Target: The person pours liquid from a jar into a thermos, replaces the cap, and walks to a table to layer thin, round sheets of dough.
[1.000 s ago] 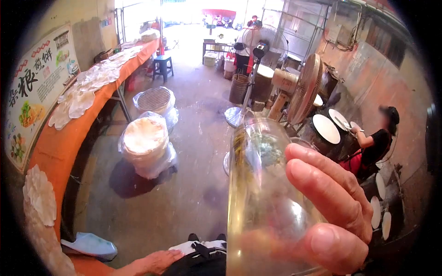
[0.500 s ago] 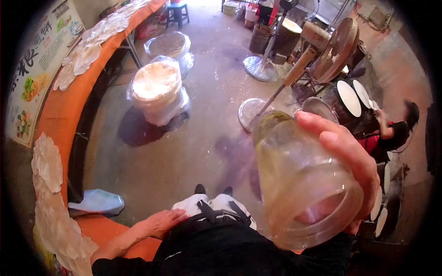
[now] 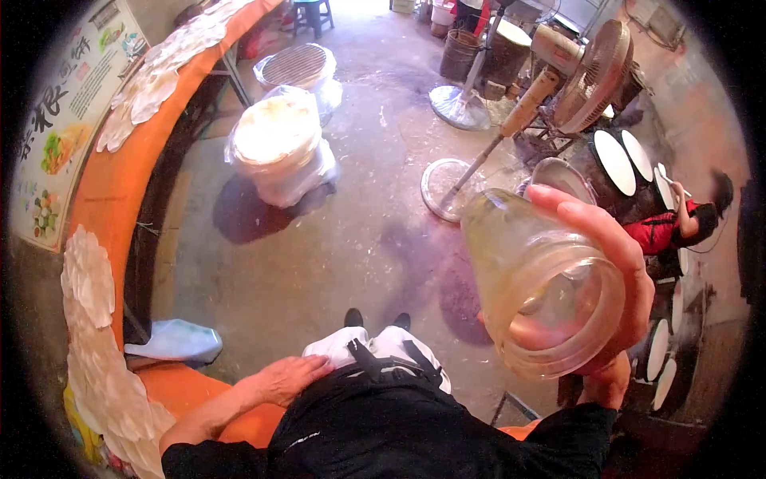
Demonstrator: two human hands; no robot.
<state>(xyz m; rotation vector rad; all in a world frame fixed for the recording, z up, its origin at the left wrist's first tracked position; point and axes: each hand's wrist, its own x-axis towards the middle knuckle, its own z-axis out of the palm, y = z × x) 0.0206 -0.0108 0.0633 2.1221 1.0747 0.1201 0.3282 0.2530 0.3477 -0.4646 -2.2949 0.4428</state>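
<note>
My right hand (image 3: 621,255) is wrapped round a clear jar (image 3: 511,255) and holds it up over the floor. The jar lies tilted, its wide open mouth facing me and its narrower, yellowish-tinted end pointing away. My thumb is mostly hidden behind the glass. Down by my lap, my left hand (image 3: 294,378) rests flat with fingers stretched out over the top of my pale trousers (image 3: 339,345). Nothing shows in that hand.
A long orange-covered table (image 3: 108,199) curves along the left, bearing thin pale flatbreads (image 3: 89,279). Plastic-wrapped stacks (image 3: 275,136) stand on the floor ahead. A pedestal fan (image 3: 550,76) rises beyond the jar. At right, a person (image 3: 678,227) works beside round white discs (image 3: 614,163).
My right hand has carried the jar up and a little away from me, so its mouth sits higher in view. My left hand stays on my lap. The person at right has shifted.
</note>
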